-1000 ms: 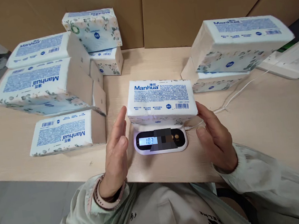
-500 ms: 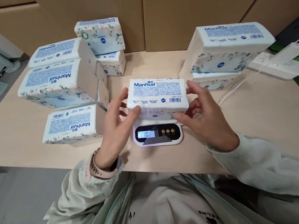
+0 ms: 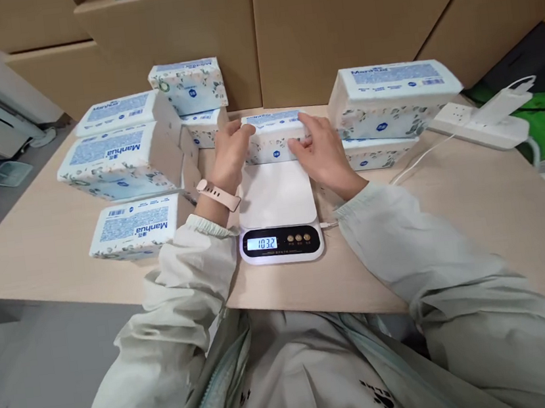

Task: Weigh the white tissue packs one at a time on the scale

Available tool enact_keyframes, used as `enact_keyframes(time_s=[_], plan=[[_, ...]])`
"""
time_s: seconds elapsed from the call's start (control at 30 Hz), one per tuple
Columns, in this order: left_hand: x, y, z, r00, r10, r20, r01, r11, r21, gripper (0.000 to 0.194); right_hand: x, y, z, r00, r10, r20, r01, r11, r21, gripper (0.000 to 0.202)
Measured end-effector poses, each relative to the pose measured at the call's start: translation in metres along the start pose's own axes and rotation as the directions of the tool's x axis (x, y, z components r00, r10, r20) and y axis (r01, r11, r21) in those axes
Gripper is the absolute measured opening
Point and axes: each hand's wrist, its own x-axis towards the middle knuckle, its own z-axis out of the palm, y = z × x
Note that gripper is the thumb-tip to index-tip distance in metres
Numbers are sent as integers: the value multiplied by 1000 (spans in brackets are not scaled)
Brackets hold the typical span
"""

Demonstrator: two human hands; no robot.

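Observation:
A white tissue pack with blue print and a floral side is held between my two hands, just behind the scale's plate. My left hand grips its left end, the thumb on top. My right hand closes on its right end, thumb against the front side. In front of the pack lies a white digital scale, its plate bare and its lit display reading about 103.2. I cannot tell whether the pack touches the table or is slightly lifted.
Several tissue packs are stacked on the left, and another stack stands on the right. Behind the table rise cardboard boxes. A white power strip lies at the right, with a thin cable running toward the scale.
Both hands have carried the tissue pack from the scale to the far side, uncovering the plate. The display, partly obscured before, is readable. The view has shifted slightly.

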Motion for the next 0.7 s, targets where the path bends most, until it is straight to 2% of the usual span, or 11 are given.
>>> enact_keyframes(time_s=[0.1, 0.17, 0.23, 0.3, 0.43, 0.53, 0.63, 0.7], plan=[[16, -6, 5, 1000, -8, -2, 8, 1000, 1, 20, 1, 1, 7, 1000, -5, 22, 6, 999, -45, 60], [22, -10, 7, 1000, 1, -11, -1, 1000, -2, 20, -1, -2, 5, 999, -40, -23, 39, 998, -57, 58], [26, -14, 7, 1000, 19, -21, -19, 1000, -2, 20, -1, -9, 0, 994, -94, -53, 93, 995, -25, 42], [30, -18, 8, 999, 25, -30, -25, 1000, -3, 21, 4, -15, -3, 992, -127, 20, 125, 989, 81, 26], [38, -22, 10, 1000, 0, -6, 0, 1000, -26, 28, 25, -16, 6, 971, -87, 223, 13, 949, 314, 28], [44, -22, 8, 1000, 14, 6, -13, 999, -42, 29, 41, -10, 17, 977, -42, 210, -37, 933, 358, 26], [51, -17, 4, 991, 93, -101, -98, 994, -40, 28, 57, -17, 16, 986, -37, 161, -21, 939, 343, 26], [57, -14, -1, 967, 134, -216, -144, 989, -33, 30, 69, -37, 10, 989, -74, 131, 35, 960, 278, 30]])
